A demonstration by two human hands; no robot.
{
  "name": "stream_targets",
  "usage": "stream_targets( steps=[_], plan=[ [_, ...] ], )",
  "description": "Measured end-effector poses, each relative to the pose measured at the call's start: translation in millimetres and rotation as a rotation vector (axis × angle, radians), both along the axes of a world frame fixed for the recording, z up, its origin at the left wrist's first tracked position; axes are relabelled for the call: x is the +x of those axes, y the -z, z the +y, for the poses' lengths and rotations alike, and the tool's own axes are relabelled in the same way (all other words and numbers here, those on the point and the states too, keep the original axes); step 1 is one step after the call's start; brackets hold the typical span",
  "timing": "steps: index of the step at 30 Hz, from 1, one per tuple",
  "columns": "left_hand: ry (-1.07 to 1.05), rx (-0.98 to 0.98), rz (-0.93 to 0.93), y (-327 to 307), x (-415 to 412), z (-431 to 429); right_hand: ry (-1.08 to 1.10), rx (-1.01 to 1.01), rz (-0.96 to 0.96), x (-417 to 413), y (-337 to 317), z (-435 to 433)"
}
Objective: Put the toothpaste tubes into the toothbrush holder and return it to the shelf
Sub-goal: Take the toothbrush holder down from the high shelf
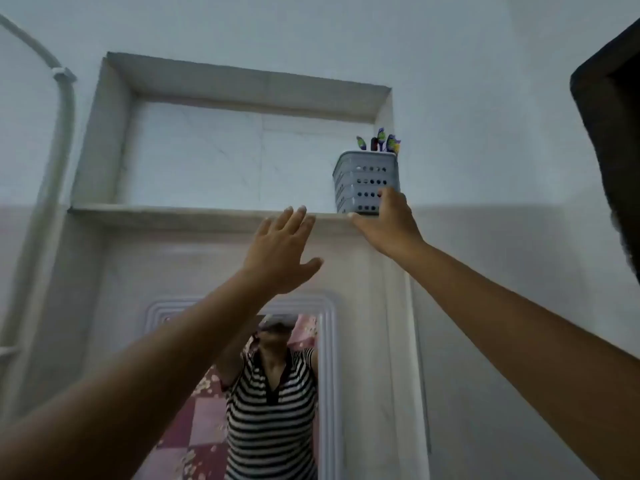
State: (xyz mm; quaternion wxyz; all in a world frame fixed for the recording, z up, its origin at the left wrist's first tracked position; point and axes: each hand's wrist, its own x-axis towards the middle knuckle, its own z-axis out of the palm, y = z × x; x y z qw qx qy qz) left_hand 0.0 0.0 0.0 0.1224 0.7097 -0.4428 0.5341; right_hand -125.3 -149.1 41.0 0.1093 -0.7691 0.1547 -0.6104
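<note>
**Holder at the right end of the shelf, both hands raised**

Nearest the camera, two bare forearms rise from the lower corners. Between them hangs a mirror [327,375] with a ridged white frame, reflecting a person in a striped shirt.

The left hand [280,251] is spread flat, fingers extended, palm toward the wall. It holds nothing; its fingertips reach the front lip of the shelf [173,216], though contact cannot be confirmed.

The right hand [388,225] is open against the toothbrush holder [365,183], thumb along the shelf lip under the holder's base, fingers against its lower front face. Whether it grips or only pushes cannot be told.

The holder, a pale grey perforated box, stands upright at the far right end of the shelf, close to the right wall of the niche [384,109]. Coloured tube ends [381,140] stick out above its rim.

Left of the holder the shelf runs bare to the left niche wall. A pipe [65,109] runs down the wall at far left; a dark object [613,140] fills the right edge.
</note>
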Motion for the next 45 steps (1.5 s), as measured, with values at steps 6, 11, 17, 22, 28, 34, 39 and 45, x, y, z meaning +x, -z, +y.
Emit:
stream_targets(
  steps=[6, 11, 17, 22, 28, 34, 39, 45],
  plan=[
    [-0.118, 0.029, -0.019, -29, 36, -45, 0.097, 0.092, -0.108, 38, -49, -30],
    [-0.062, -0.022, -0.033, -26, 44, -51, 0.092, 0.201, -0.207, 63, -68, -31],
    [0.106, 0.044, 0.138, -37, 44, -40, -0.089, 0.332, -0.266, 60, -88, -28],
    [0.700, -0.039, 0.732, -58, 24, -10, -0.433, 0.342, -0.350, 23, -84, -12],
    [1.186, -0.229, 0.921, -60, 3, 25, -0.739, 0.375, -0.144, -26, -43, 19],
    [1.251, -0.189, 1.188, 53, -35, 38, -0.859, 0.439, 0.110, -30, 93, 19],
    [1.187, -0.399, 1.733, 197, -37, 17, -0.803, 0.641, 0.187, -16, 265, 10],
    [0.860, -0.103, 2.029, 398, -14, 51, -0.739, 0.876, 0.384, -39, 471, 15]
  ],
)
